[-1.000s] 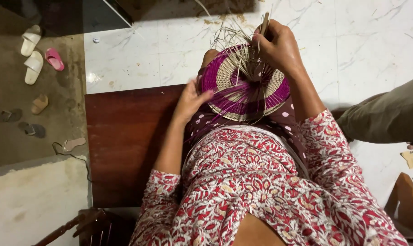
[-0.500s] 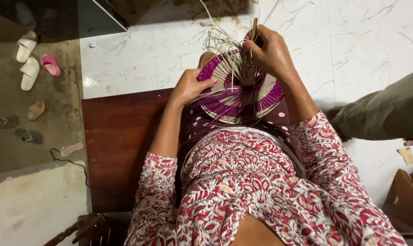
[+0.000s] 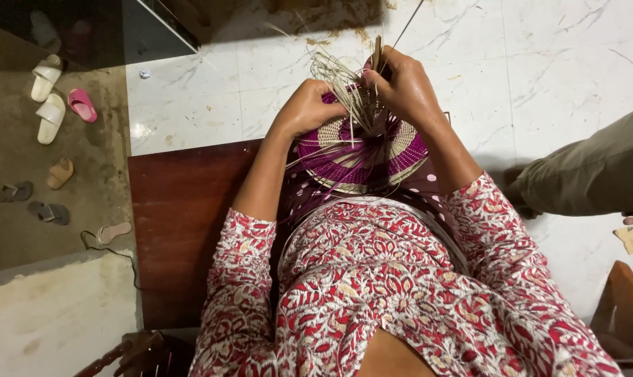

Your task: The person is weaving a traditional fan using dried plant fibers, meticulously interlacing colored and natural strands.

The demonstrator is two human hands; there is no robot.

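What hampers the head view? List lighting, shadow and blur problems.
Head view: the woven purple-and-tan basket is sharp and evenly lit; the loose straw ends are thin and slightly smeared; a dark shadow covers the top left corner; the white marble floor shows mild glare.

- One view only, worn on the head; it looks steeply down over the person's chest and lap, close to both hands (image 3: 309,108)
- Top of frame faces forward, out over the marble floor (image 3: 554,63); sandals (image 3: 47,98) lie far left; nothing is shared with another view
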